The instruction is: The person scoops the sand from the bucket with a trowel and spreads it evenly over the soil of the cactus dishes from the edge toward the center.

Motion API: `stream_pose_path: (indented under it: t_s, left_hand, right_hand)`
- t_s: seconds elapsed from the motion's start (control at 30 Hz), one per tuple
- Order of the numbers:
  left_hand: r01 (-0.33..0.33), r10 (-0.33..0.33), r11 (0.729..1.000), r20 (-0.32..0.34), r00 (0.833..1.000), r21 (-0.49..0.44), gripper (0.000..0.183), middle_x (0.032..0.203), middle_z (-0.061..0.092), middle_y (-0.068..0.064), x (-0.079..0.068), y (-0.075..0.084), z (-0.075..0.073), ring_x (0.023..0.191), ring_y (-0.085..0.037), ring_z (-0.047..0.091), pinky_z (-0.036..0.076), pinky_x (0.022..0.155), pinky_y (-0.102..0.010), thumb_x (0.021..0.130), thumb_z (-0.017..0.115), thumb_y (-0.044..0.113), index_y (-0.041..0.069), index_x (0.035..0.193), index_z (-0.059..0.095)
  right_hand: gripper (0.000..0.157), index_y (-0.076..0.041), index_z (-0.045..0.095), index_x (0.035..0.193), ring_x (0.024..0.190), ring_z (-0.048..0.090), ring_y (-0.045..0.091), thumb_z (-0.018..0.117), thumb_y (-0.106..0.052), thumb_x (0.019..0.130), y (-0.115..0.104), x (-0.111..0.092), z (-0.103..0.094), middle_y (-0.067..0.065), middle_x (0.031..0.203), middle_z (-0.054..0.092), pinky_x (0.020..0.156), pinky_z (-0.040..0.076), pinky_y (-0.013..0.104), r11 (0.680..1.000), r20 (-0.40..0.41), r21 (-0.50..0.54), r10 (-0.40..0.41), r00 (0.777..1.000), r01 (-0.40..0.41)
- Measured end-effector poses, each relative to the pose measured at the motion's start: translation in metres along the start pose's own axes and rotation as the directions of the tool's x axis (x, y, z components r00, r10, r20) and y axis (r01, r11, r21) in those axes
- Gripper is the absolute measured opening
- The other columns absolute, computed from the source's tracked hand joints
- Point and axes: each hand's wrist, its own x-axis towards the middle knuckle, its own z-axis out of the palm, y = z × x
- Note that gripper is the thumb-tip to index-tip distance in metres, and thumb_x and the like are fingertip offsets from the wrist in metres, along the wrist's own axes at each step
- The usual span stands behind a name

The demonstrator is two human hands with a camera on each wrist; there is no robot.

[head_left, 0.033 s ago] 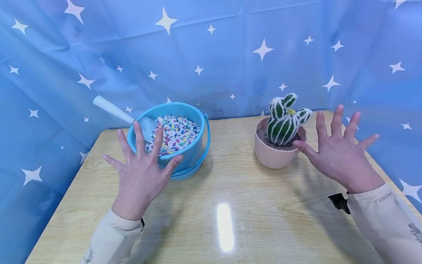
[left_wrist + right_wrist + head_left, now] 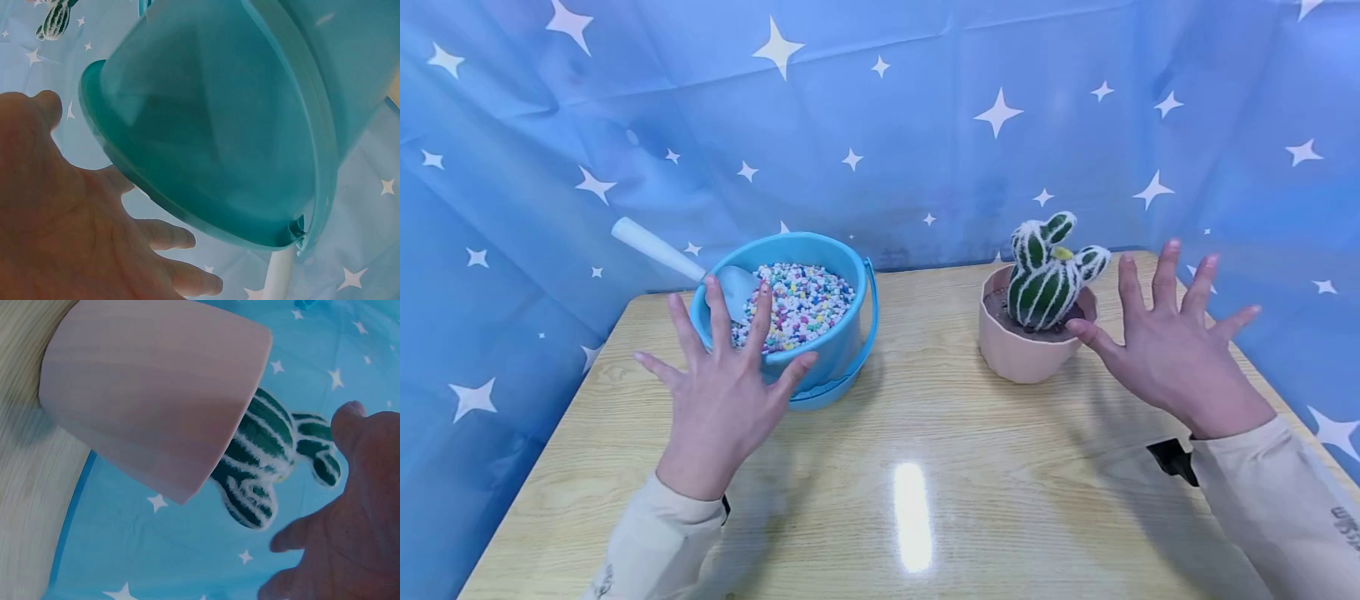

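Note:
My left hand (image 2: pixel 718 408) hovers with fingers spread in front of a blue bucket (image 2: pixel 827 358) of small multicoloured pellets (image 2: pixel 808 304). In the left wrist view the bucket (image 2: pixel 200 125) fills most of the picture, beside the left hand (image 2: pixel 69 212). A pale blue scoop (image 2: pixel 658 248) leans in the bucket, its handle over the far left rim. On the other side, my right hand (image 2: pixel 1183 350) is raised with fingers spread, near a pink pot (image 2: pixel 1026 354) with a fuzzy green-and-white cactus (image 2: pixel 1041 292). Neither hand holds anything. The right wrist view shows the cactus (image 2: pixel 269 437) beside the right hand (image 2: pixel 350 519).
Both pot and bucket stand on a light wooden table (image 2: pixel 917 417), towards its far edge. A blue cloth with white stars (image 2: pixel 880 150) hangs behind and at the sides. The bucket's handle (image 2: pixel 872 317) hangs down on its right. A bright reflection lies on the tabletop.

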Motion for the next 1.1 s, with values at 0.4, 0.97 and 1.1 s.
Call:
stream_pose_path:
  t_s: [0.4,0.97,1.1]
  left_hand:
    - [0.012,-0.011,0.999,-0.011,1.000,0.042,0.087,0.161,-0.008,-0.021,-0.001,-0.004,-0.007,0.142,-0.047,-0.018,0.000,0.089,-0.091,0.092,0.040,0.074,0.027,0.159,0.009]
    - [0.008,-0.034,0.994,-0.241,0.970,-0.109,0.087,0.141,0.042,-0.028,0.003,-0.018,-0.008,0.128,-0.048,0.037,0.041,0.093,-0.068,0.087,0.070,0.052,-0.006,0.144,0.041]
    - [0.012,-0.064,0.980,-0.258,0.964,-0.200,0.079,0.132,0.049,-0.028,0.007,-0.025,-0.009,0.118,-0.046,0.044,0.044,0.094,-0.062,0.088,0.073,0.045,-0.009,0.139,0.045]
  right_hand:
    - [0.093,-0.009,-0.008,0.155,0.130,-0.039,0.038,0.040,-0.063,0.098,-0.010,-0.010,-0.012,0.017,0.151,-0.033,0.088,-0.022,0.084,1.000,-0.086,0.021,0.006,0.996,-0.004]
    - [0.071,-0.006,0.036,0.151,0.129,0.049,0.031,0.046,-0.055,0.100,-0.107,-0.011,-0.013,0.008,0.156,0.032,0.114,0.033,0.048,0.721,-0.542,0.230,-0.462,0.701,0.653]
    - [0.070,-0.014,0.028,0.156,0.133,0.045,0.024,0.060,-0.041,0.099,-0.124,0.017,0.008,0.003,0.158,0.028,0.117,0.030,0.046,0.682,-0.343,0.435,-0.478,0.809,0.588]
